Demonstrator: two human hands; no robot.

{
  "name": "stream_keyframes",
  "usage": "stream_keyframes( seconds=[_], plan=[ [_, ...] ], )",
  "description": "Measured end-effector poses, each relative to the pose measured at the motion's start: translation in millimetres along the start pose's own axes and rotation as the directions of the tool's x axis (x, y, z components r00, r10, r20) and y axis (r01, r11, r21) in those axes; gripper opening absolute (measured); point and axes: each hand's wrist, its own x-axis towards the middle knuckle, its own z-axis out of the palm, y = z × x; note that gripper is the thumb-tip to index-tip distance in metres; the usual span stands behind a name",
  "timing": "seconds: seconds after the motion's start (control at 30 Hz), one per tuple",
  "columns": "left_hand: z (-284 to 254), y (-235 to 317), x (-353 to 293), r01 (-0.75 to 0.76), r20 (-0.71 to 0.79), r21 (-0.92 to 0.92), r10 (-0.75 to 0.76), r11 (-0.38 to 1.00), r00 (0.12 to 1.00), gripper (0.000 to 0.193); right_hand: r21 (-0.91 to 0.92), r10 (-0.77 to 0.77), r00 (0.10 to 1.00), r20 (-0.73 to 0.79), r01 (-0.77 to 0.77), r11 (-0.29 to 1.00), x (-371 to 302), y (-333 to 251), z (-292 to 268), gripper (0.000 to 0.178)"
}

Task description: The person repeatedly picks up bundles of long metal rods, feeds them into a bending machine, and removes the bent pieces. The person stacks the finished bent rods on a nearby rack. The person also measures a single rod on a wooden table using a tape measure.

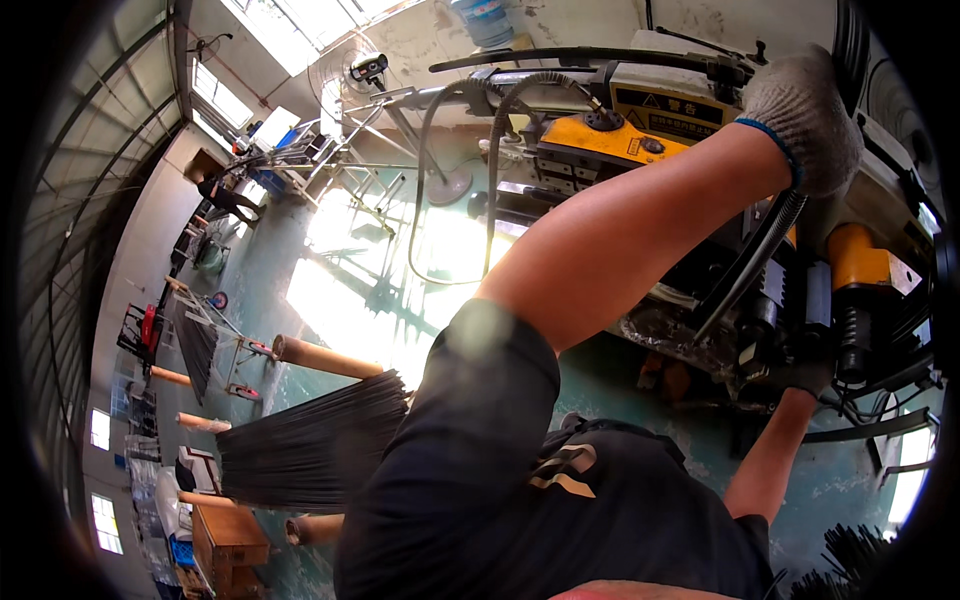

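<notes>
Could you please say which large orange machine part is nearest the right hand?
The rounded orange part at far right, pictured above the right hand; the flatter orange cover sits farther up-left.

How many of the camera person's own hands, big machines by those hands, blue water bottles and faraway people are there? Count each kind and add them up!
Own hands: 2 (left hand, right hand)
Big machine by them: 1
Blue water bottle: 1
Faraway person: 1
Total: 5
</notes>
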Motion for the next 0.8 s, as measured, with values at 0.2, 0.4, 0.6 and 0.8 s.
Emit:
stream_keyframes(
  seconds=[0.2, 0.4, 0.6, 0.8],
  plan=[
    [-2.6, -0.2, 1.7, -0.001, -0.015, 0.029, 0.001, 1.000, 1.000, 0.016, -0.130, -0.104, 0.994, -0.020, 0.101, 0.986, -13.1, -6.9, 18.4, 0.021],
    [0.5, 4.2, 8.5, -0.031, -0.025, 0.035, 0.032, 0.999, 0.999, 0.016, -0.416, -0.162, 0.954, 0.253, 0.258, 0.872, 48.3, 11.9, -52.4, 0.021],
    [-0.5, 2.2, 3.6, -0.021, -0.012, 0.069, 0.022, 0.997, 1.000, 0.016, -0.126, 0.070, 0.982, 0.177, -0.048, 0.991, 57.6, 25.4, -54.0, 0.023],
    [-4.4, 3.2, 3.1, -0.029, -0.003, 0.090, 0.029, 0.995, 1.000, 0.016, -0.136, 0.039, 0.991, 0.130, -0.021, 0.990, 44.1, 17.7, -36.8, 0.026]
  ],
)
